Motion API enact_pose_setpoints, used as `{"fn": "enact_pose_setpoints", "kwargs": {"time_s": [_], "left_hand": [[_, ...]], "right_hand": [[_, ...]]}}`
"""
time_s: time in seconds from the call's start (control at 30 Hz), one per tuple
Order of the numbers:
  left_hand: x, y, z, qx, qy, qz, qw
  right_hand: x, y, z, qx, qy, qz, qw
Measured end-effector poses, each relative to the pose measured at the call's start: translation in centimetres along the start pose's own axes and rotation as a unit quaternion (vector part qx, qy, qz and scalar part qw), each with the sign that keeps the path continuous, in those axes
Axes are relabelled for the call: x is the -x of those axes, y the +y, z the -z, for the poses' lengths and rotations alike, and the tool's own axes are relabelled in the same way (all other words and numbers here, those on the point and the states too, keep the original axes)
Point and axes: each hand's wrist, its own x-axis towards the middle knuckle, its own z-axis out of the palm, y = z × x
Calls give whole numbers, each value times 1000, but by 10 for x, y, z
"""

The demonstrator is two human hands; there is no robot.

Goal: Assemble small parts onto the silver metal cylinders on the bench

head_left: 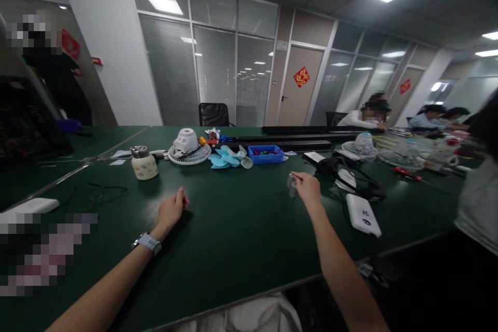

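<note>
My left hand [170,209] rests on the dark green table [241,233] with its fingers curled together and nothing visible in it; a watch sits on that wrist. My right hand [308,188] is raised a little over the table, pinching a small clear item [291,183] that I cannot make out. Beyond my hands lie a white fan grille with its motor [189,148], a light blue fan blade [229,157] and a blue parts tray [266,153].
A cream flask [144,163] stands left of the fan parts. Black cables and a white power bank [362,215] lie at right. Another fan [363,145] and tools sit farther right, where people are seated. A person in black stands at far left.
</note>
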Motion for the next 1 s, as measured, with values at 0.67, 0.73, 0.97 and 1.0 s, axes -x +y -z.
{"fn": "enact_pose_setpoints", "kwargs": {"time_s": [0.67,0.73,0.97,1.0], "left_hand": [[2,0,0,4,5,-17,1000],[2,-1,-1,8,6,-17,1000],[-1,-6,-4,7,5,-13,1000],[-1,-6,-4,5,4,-14,1000]], "right_hand": [[-4,28,2,45,-64,-45,996],[-4,26,3,50,-60,-44,996],[-3,23,4,55,-68,-45,995],[-3,23,4,58,-75,-44,995]]}}
